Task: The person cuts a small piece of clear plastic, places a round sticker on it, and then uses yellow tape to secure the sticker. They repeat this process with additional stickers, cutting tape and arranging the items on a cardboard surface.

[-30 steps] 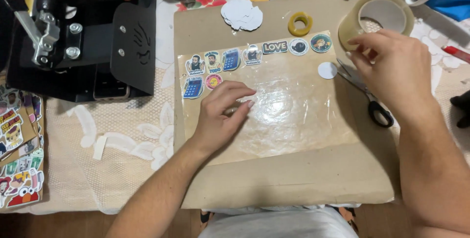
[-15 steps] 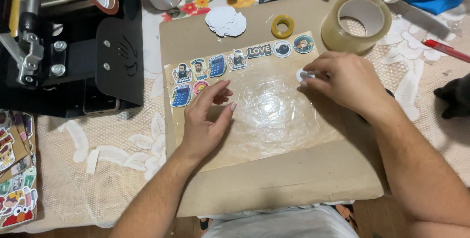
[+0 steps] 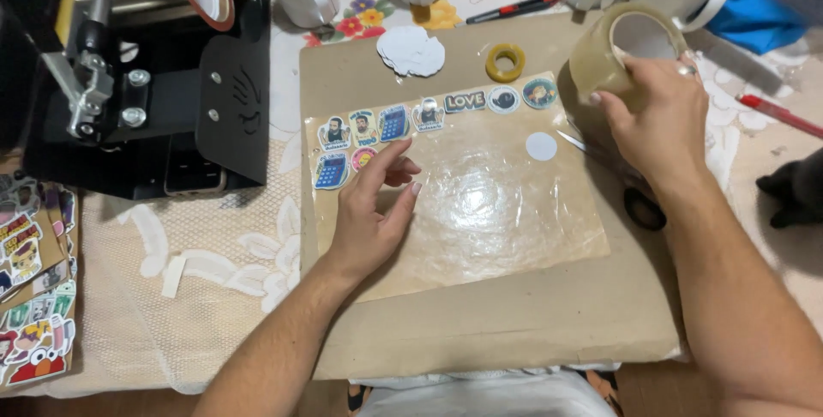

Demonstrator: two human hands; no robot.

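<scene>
On brown board (image 3: 480, 331), glossy clear film (image 3: 480, 203), right hand (image 3: 660, 121) gripping tape roll (image 3: 621, 53)

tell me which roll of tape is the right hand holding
The big clear tape roll at the board's upper right, gripped by the right hand. The other roll, small and yellow, lies flat and untouched further left.

Scissors (image 3: 639, 203) mostly under right hand (image 3: 660, 117)

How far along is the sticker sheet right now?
Done: a row of stickers lies along the top of the clear film, plus two below at its left and a blank white disc. In hand: the right hand grips the big tape roll; the left hand rests flat on the film. Left: most of the film is bare.
</scene>
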